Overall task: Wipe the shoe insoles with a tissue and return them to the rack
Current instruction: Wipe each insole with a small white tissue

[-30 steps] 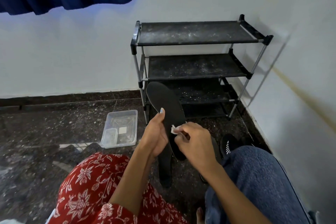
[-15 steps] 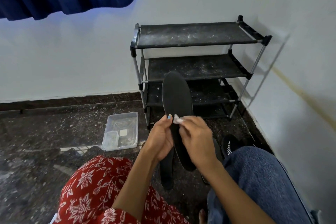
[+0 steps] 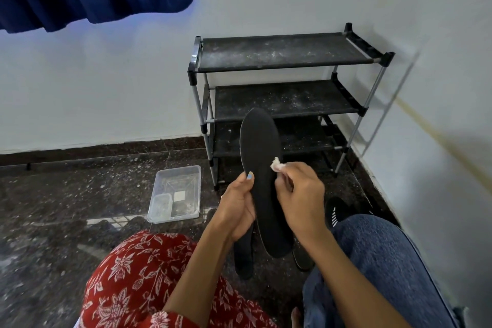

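A black insole (image 3: 262, 162) stands nearly upright in front of me, toe end up. My left hand (image 3: 237, 205) grips its left edge near the middle. My right hand (image 3: 299, 198) pinches a small crumpled white tissue (image 3: 277, 166) against the insole's right edge. Two more black insoles lie on the floor below my hands, one (image 3: 243, 258) under my left wrist, the other (image 3: 303, 259) partly hidden by the held insole. The black three-tier shoe rack (image 3: 282, 53) stands behind, in the corner, with dusty shelves.
A clear plastic tray (image 3: 175, 193) with a smaller box inside sits on the dark stone floor left of the rack. A black sock or shoe with white stripes (image 3: 336, 210) lies by my right knee. White walls close the back and right. Blue curtain hangs upper left.
The insole has swung from leaning left to nearly upright and risen. My right hand with the tissue has shifted from the insole's middle to its right edge.
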### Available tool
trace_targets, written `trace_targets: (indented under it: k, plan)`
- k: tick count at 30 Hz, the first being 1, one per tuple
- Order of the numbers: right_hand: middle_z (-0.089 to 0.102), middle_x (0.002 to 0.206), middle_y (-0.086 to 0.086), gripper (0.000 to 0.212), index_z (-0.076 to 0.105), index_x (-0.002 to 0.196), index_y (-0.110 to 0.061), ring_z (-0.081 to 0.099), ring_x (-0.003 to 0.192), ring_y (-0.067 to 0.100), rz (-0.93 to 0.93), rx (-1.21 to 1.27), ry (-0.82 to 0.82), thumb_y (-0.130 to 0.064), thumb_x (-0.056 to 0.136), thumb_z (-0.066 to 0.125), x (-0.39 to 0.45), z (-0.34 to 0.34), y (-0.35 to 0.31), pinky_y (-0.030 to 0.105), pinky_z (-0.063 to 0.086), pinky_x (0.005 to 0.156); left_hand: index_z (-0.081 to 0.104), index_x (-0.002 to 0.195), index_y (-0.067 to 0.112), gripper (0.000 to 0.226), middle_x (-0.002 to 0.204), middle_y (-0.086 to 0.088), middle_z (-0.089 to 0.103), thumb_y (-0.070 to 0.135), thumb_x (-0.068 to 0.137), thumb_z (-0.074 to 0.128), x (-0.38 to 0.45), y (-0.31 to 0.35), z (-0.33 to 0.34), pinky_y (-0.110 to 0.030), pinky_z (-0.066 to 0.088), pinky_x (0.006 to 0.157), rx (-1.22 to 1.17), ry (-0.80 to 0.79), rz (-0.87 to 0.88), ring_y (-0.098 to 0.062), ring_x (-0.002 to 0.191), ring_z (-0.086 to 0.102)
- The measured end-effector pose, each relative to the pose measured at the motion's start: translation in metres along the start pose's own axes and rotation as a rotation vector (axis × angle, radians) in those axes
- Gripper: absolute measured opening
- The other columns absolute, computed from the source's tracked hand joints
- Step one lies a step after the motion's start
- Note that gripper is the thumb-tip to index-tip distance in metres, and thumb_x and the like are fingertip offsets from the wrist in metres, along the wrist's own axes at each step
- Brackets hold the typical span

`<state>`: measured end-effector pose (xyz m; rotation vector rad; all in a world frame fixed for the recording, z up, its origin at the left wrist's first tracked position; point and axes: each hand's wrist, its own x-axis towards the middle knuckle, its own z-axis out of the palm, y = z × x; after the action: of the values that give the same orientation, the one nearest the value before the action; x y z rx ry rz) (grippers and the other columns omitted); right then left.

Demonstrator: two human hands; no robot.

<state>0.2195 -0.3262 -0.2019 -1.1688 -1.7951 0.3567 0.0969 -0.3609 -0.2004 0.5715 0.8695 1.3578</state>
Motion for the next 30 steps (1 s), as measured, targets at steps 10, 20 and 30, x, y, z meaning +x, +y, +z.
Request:
trace_targets:
  k: [10, 20, 30]
  plan:
    - [0.065, 0.094, 0.003, 0.016, 0.070, 0.095, -0.006, 0.061, 0.087, 0.016, 0.052, 0.022, 0.020, -0.001, 0.081, 0.062, 0.005, -0.001, 0.007, 0.033, 0.053, 0.077, 0.055, 0.123, 0.005, 0.033, 0.114, -0.015, 0.066, 0.015, 0.101, 0.032, -0.001, -0.003, 0.003, -0.032, 0.055, 0.086, -0.018, -0.005, -0.010, -0.020, 0.097, 0.066]
    - [0.065, 0.094, 0.004, 0.012, 0.069, 0.091, -0.005, 0.059, 0.086, 0.016, -0.022, -0.022, -0.015, -0.001, 0.081, 0.063, 0.006, 0.003, 0.002, 0.030, 0.051, 0.077, 0.057, 0.119, 0.005, 0.033, 0.112, -0.014, 0.067, 0.017, 0.102, 0.031, 0.000, -0.002, 0.003, -0.031, 0.055, 0.088, 0.007, 0.036, 0.048, -0.019, 0.099, 0.066]
    - [0.065, 0.097, 0.004, 0.016, 0.068, 0.096, -0.005, 0.059, 0.091, 0.017, -0.002, 0.008, 0.016, -0.001, 0.084, 0.059, 0.014, 0.005, 0.008, 0.031, 0.050, 0.081, 0.055, 0.124, 0.007, 0.033, 0.115, -0.013, 0.067, 0.015, 0.101, 0.032, 0.000, -0.008, 0.001, -0.031, 0.056, 0.084, 0.031, -0.023, 0.029, -0.020, 0.103, 0.066]
